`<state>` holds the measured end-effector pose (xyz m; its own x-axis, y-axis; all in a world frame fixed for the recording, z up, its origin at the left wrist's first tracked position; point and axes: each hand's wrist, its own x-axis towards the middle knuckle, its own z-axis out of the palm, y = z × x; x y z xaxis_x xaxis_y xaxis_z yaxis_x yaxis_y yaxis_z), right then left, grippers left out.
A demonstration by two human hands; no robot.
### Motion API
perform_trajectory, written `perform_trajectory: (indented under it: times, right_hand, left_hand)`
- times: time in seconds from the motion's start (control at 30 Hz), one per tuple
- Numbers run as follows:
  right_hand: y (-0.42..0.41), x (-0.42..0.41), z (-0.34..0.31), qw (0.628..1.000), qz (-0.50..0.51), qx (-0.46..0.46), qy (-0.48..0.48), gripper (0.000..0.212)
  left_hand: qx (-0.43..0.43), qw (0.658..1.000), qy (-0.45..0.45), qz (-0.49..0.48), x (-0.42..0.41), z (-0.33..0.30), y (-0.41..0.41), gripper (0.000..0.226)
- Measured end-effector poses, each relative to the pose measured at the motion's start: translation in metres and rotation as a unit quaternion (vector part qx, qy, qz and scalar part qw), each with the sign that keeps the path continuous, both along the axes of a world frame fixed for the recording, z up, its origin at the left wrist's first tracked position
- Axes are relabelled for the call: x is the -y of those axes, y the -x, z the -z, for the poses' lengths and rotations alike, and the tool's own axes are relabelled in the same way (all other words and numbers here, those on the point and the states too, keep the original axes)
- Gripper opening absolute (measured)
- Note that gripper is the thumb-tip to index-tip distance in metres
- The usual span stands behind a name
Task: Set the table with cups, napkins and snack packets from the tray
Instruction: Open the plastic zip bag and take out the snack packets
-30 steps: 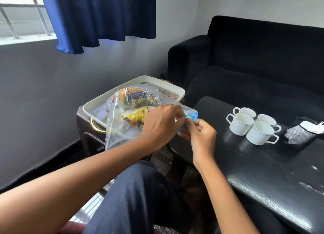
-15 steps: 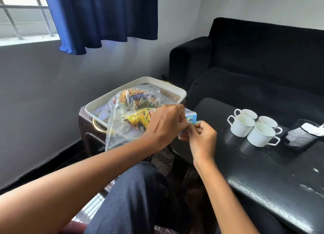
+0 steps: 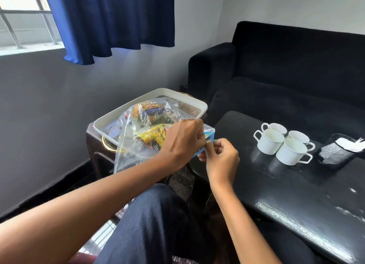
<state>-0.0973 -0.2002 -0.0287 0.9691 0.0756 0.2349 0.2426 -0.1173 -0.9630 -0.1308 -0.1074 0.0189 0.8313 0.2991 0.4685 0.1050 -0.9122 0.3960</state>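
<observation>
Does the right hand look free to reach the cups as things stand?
Probably not yet: the right hand and left hand both pinch the bag. Once released, nothing blocks the way to the cups.

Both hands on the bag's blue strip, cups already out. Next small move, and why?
Probably pull the blue strip apart to open the clear bag. Left hand and right hand both pinch it, the snack packets are inside, and four cups already stand on the table.

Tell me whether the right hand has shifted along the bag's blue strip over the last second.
Barely. The right hand stays pinched on the blue strip of the clear bag, close beside the left hand, still at the black table's near-left corner.
</observation>
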Motion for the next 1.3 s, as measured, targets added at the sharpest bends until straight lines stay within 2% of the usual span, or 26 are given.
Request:
perform_trajectory:
  times: [0.37, 0.5, 0.6, 0.73, 0.8, 0.9, 1.07, 1.3]
  right_hand:
    - [0.000, 0.001, 0.001, 1.000, 0.007, 0.011, 0.018, 0.021]
    - [0.000, -0.002, 0.004, 1.000, 0.025, 0.007, -0.004, 0.027]
    - [-0.004, 0.000, 0.000, 0.999, -0.011, -0.012, -0.031, 0.021]
    - [-0.005, 0.004, -0.007, 0.981, -0.105, -0.109, -0.125, 0.011]
    - [0.000, 0.002, -0.008, 0.966, -0.151, -0.156, -0.139, 0.009]
    - [0.006, -0.002, -0.007, 0.955, -0.191, -0.179, -0.138, 0.016]
    - [0.004, -0.004, -0.006, 0.958, -0.155, -0.172, -0.169, 0.019]
    - [0.004, -0.007, -0.002, 0.968, -0.103, -0.175, -0.145, 0.021]
  left_hand:
    - [-0.003, 1.000, -0.018, -0.017, 0.002, 0.000, -0.001, 0.013]
    - [0.002, 0.999, -0.039, -0.021, 0.007, -0.003, -0.001, 0.004]
    - [0.016, 1.000, -0.013, -0.010, 0.007, -0.004, 0.000, 0.007]
    - [0.033, 0.998, 0.035, -0.032, -0.002, -0.005, 0.001, 0.009]
    - [0.038, 0.997, 0.053, -0.036, -0.004, -0.005, 0.001, 0.009]
    - [0.028, 0.997, 0.061, -0.032, -0.006, -0.006, 0.002, 0.007]
    - [-0.068, 0.997, 0.021, -0.032, -0.009, -0.003, 0.002, 0.014]
    - [-0.043, 0.999, 0.015, -0.030, -0.009, -0.003, 0.004, 0.005]
